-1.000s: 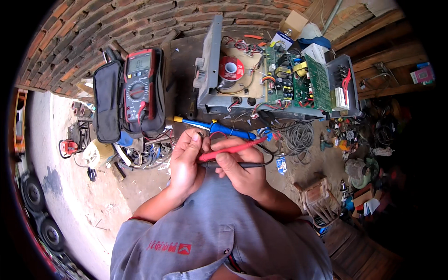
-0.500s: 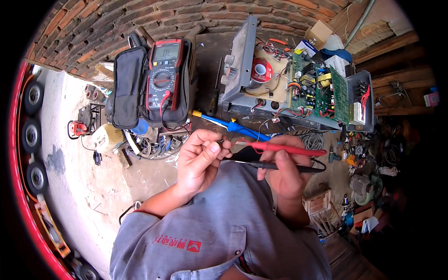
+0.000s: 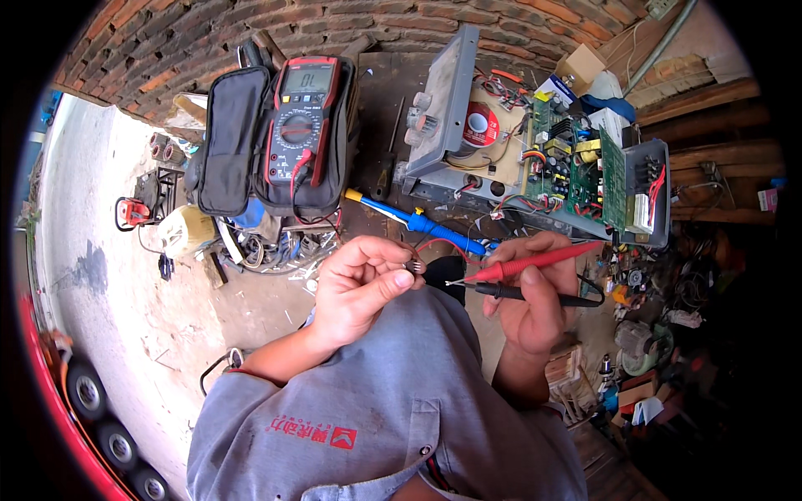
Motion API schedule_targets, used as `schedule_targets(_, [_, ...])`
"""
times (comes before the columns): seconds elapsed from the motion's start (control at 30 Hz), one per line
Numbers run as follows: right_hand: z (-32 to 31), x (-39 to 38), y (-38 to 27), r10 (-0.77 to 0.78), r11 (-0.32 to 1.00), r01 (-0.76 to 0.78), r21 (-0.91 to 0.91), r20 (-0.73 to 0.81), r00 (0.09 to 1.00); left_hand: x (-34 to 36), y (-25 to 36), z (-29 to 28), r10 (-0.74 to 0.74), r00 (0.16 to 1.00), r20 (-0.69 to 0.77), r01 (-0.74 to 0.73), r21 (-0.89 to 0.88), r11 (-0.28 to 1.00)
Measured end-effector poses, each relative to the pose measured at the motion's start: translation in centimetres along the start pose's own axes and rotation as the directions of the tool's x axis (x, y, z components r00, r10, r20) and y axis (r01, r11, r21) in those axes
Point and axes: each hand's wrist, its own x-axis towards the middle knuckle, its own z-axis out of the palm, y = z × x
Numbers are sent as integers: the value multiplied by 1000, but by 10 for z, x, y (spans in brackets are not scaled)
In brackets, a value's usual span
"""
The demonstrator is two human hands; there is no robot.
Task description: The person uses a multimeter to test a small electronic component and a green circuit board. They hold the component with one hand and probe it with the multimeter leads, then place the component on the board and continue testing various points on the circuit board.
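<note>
Between thumb and fingertips, my left hand [image 3: 363, 284] pinches a small dark electronic component [image 3: 413, 266] with metal legs, partly hidden by the fingers. My right hand [image 3: 535, 292] grips two multimeter probes together like chopsticks: a red probe [image 3: 535, 260] above a black probe [image 3: 535, 296]. Their metal tips point left, close together and a little apart from the component. Beyond my left hand, a red and grey multimeter [image 3: 296, 125] rests in an unfolded black case [image 3: 225, 142], its display on and a red lead plugged in.
A metal housing [image 3: 443, 100] with green circuit boards [image 3: 576, 159] and a red solder spool [image 3: 476, 125] stands at the back right. In front lies a blue soldering iron [image 3: 418, 222], near a screwdriver [image 3: 384, 175]. Cables and tools clutter the floor [image 3: 267, 313]. A brick wall [image 3: 334, 29] closes the back.
My right hand has drawn the probes rightward, away from my left hand, and their tips have come closer together. The component's legs now show. The red truck at left has shifted toward the lower left.
</note>
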Motion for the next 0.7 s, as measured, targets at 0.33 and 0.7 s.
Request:
schedule_targets(0.33, [-4, 0, 8, 41, 995, -33, 98, -76, 996, -2, 3, 1, -29, 999, -29, 32, 102, 994])
schedule_targets(0.7, [7, -6, 14, 83, 987, -65, 146, -124, 989, -7, 4, 4, -85, 996, -42, 89, 125, 988])
